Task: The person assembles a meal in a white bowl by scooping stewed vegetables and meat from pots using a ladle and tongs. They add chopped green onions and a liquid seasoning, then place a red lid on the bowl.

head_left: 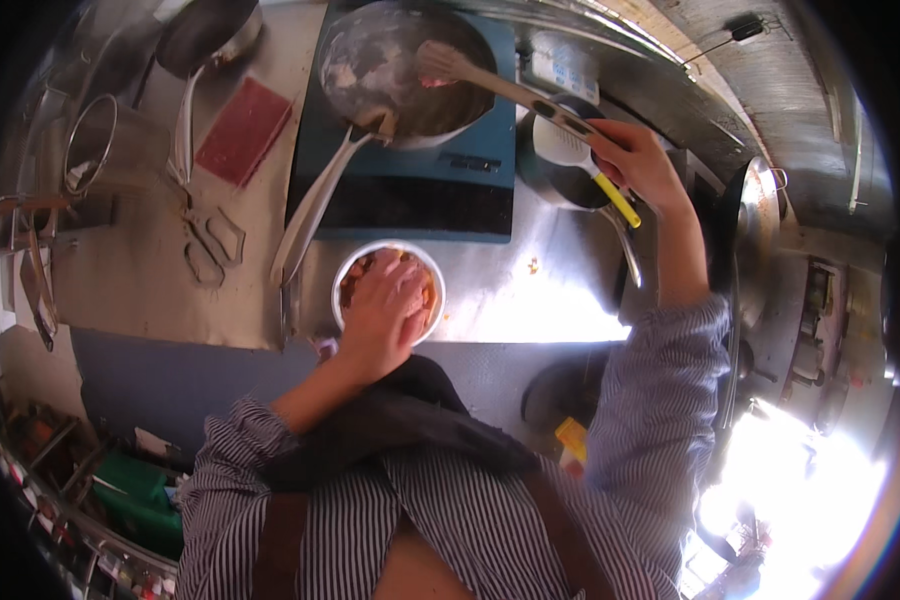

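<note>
My right hand grips a wooden spatula with a slotted, fork-like end. Its head rests inside a frying pan, beside a small reddish bit of food. The pan's inside looks greyish and wet, and its long handle slants toward me. Below the pan stands a white bowl of chopped, orange-brown food. My left hand reaches down into this bowl with its fingers bent together among the pieces. What the fingertips hold is hidden.
The pan sits on a blue-black cooktop. Scissors, a red flat block and another pan lie to the left. At the right are a small pot and a yellow-handled white utensil. The steel counter ends just before me.
</note>
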Tool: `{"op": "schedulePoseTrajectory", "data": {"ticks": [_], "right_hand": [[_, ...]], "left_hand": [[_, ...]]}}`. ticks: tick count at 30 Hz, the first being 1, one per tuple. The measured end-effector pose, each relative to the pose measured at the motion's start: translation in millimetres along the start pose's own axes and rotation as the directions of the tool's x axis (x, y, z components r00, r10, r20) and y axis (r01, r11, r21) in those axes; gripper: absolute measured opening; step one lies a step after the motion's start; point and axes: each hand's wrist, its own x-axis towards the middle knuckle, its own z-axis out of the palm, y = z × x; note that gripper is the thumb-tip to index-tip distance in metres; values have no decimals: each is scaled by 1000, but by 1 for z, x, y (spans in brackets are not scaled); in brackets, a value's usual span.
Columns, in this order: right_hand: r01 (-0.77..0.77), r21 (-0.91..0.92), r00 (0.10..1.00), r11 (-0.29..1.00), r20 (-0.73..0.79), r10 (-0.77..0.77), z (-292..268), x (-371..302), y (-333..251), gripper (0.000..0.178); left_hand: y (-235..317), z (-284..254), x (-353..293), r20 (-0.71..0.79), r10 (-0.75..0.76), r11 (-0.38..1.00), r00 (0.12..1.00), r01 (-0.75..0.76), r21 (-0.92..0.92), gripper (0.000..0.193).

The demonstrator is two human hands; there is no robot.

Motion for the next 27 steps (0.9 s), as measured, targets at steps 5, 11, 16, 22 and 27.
{"op": "schedulePoseTrajectory", "data": {"ticks": [5,11,16,22,27], "right_hand": [[-13,80,998,997,-65,18,21,-101,-10,30],[-360,193,933,913,104,345,91,-193,14,30],[-87,1,994,996,73,87,160,-204,40,28],[-42,-240,995,970,-101,18,165,-221,14,30],[-27,-376,995,926,-96,-10,172,-229,-8,32]], "left_hand": [[-24,-42,-68,-151,-208,976,966,215,30,33],[-31,-51,-97,-163,-297,952,941,305,23,31],[-37,-47,-102,-141,-211,976,967,217,27,31],[-47,-45,-115,-144,-185,979,972,195,63,29],[-56,-35,-119,-128,-197,977,972,206,58,26]]}}
